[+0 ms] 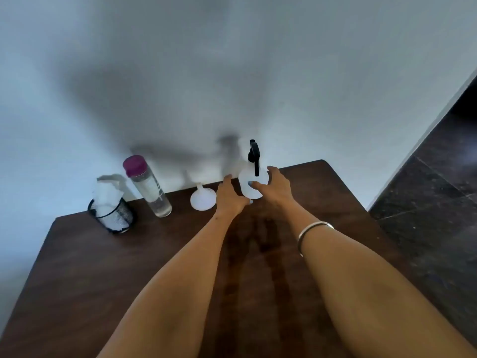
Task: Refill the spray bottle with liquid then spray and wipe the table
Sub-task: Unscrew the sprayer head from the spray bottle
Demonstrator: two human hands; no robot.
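Between both hands, spray bottle (251, 186), right hand (276, 188) gripping, left hand (229, 197) touching, relaxed

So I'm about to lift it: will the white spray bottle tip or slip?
The spray bottle looks pale and see-through, so probably near empty and light. Its tall black trigger head could make it tip. Smooth plastic may slip.
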